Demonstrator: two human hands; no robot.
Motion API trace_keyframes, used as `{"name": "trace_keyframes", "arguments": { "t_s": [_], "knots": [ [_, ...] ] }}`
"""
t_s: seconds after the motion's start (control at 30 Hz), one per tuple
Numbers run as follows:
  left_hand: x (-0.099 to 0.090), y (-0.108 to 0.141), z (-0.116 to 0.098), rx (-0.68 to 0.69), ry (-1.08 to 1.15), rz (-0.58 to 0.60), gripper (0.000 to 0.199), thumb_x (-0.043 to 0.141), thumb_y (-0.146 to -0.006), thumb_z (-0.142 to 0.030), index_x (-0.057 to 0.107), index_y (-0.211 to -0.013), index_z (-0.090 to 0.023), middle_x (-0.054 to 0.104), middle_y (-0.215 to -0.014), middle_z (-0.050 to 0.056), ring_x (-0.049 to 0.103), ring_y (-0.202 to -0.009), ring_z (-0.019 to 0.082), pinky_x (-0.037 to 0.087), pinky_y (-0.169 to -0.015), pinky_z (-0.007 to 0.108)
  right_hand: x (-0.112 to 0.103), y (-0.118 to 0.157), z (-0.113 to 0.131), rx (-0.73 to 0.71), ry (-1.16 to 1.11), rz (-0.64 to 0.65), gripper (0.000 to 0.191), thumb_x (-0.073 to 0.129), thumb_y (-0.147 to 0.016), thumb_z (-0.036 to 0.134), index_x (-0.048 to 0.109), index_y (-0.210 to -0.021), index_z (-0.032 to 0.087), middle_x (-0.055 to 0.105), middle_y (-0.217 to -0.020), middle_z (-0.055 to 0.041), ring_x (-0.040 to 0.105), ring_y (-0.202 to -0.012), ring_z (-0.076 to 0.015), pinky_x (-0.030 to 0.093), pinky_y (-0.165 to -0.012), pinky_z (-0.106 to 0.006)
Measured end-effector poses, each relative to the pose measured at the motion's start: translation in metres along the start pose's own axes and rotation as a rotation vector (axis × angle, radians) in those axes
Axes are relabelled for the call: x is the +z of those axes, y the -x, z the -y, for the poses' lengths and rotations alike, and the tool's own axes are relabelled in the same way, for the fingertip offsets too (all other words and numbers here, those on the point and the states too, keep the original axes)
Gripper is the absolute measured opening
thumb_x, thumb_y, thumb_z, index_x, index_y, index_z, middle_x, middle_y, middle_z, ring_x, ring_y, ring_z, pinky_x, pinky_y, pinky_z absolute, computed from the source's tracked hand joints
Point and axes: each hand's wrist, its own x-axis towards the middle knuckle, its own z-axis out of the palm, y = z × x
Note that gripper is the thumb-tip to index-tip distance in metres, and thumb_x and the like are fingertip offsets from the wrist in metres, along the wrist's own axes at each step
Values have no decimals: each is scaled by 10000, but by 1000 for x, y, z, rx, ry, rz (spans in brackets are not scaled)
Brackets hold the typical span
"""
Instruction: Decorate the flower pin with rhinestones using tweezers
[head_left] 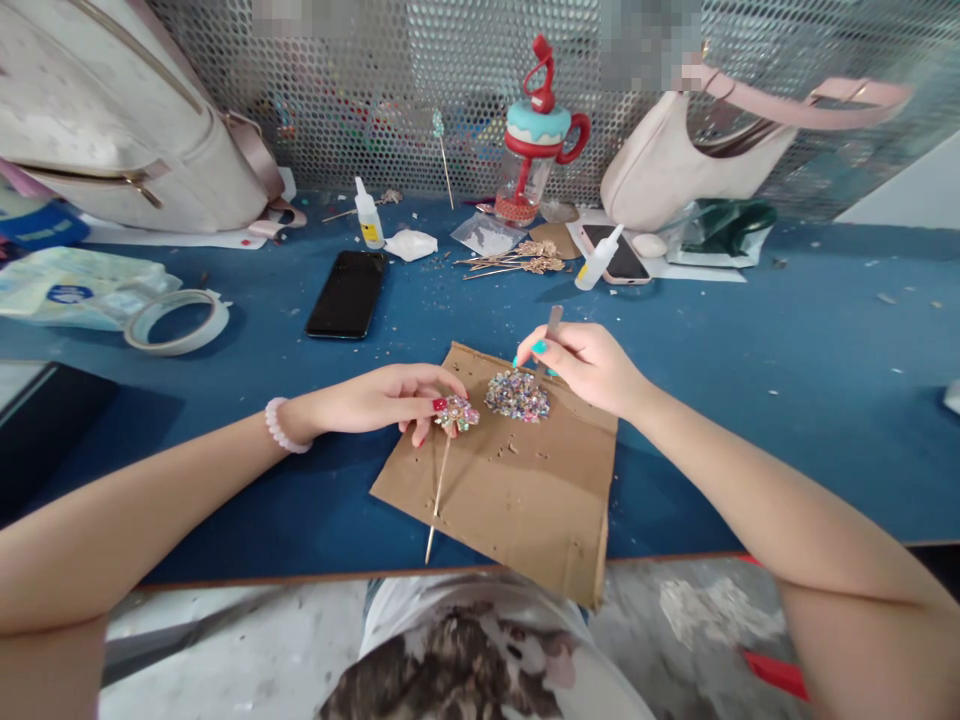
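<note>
The 2 hands work apart over a sheet of corrugated cardboard on the blue tabletop. The left hand pinches the flower-like head of a jewelled hairpin between thumb and fingers, above the left part of the cardboard; its thin gold stem slants down toward the tabletop's near edge. The right hand grips a slim metal tool, apparently tweezers, at the far side of a heap of multicoloured rhinestones. The tool's tips are hidden, so I cannot tell whether they hold a stone.

As far as I can judge, the decorating is well along on this hairpin: sparkling stones cover much of the visible head, though any gaps on its hidden side cannot be made out. Plenty of loose rhinestones remain in the heap. Farther back, a bundle of gold-coloured hairpins lies with heads that look undecorated, so much of the batch seems left to do. 2 glue bottles, 1 on the left and 1 on the right, stand or lean near the back.
</note>
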Motion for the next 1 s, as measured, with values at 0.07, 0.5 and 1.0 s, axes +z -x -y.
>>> {"name": "trace_keyframes", "arguments": {
  "t_s": [0.07, 0.5, 1.0],
  "knots": [
    [0, 0, 1, 6, 11, 5, 268, 446, -988, -252, 499, -1245, -197, 706, -997, 59, 616, -624, 66, 383, -513, 161, 2, 0, -1, -8, -12, 9, 295, 523, -924, 395, 705, -846, 176, 660, -772, -14, 555, -652, -93, 396, -603, -244],
    [0, 1, -1, -3, 5, 11, 258, 434, -987, -224, 501, -1236, -217, 708, -998, 40, 616, -627, 52, 383, -523, 150, 13, 6, 8, 112, -185, 22, 118, 676, -809, 277, 669, -859, 170, 702, -772, -3, 633, -641, -90, 496, -584, -209],
    [2, -1, -2, -38, -8, -8, 281, 452, -966, -256, 490, -1234, -181, 701, -988, 72, 619, -617, 78, 371, -504, 168, 36, 15, 19, -412, 66, -9, 109, 599, -914, 218, 688, -866, 180, 724, -820, -36, 663, -765, -125, 519, -709, -276]
  ]
}}
